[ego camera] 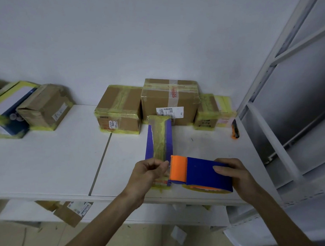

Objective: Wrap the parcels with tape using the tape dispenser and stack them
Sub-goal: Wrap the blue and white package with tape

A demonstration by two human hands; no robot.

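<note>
White table (46, 164) spanning the view, with a grey metal shelving frame (282, 53) at 3 o'clock. Along the wall at 12 o'clock stands a row of taped parcels: a large brown parcel (170, 99), flanked by a medium brown parcel (119, 110) touching it at 9 o'clock and a small brown parcel (207, 113) at 3 o'clock. Two further parcels (46, 106) lie well apart at 9 o'clock. The purple parcel (159, 139), banded with yellowish tape, lies lengthwise from the row toward 6 o'clock. The blue-and-orange tape dispenser (207, 173) is just beside its near end, at 3 o'clock of it. The right hand (235, 173) grips the dispenser's blue body. The left hand (149, 172), at 9 o'clock of the dispenser's toothed orange end, has curled fingers, thumb to forefinger; what they pinch cannot be told. An orange cutter (235, 129) lies at 2 o'clock.
</note>
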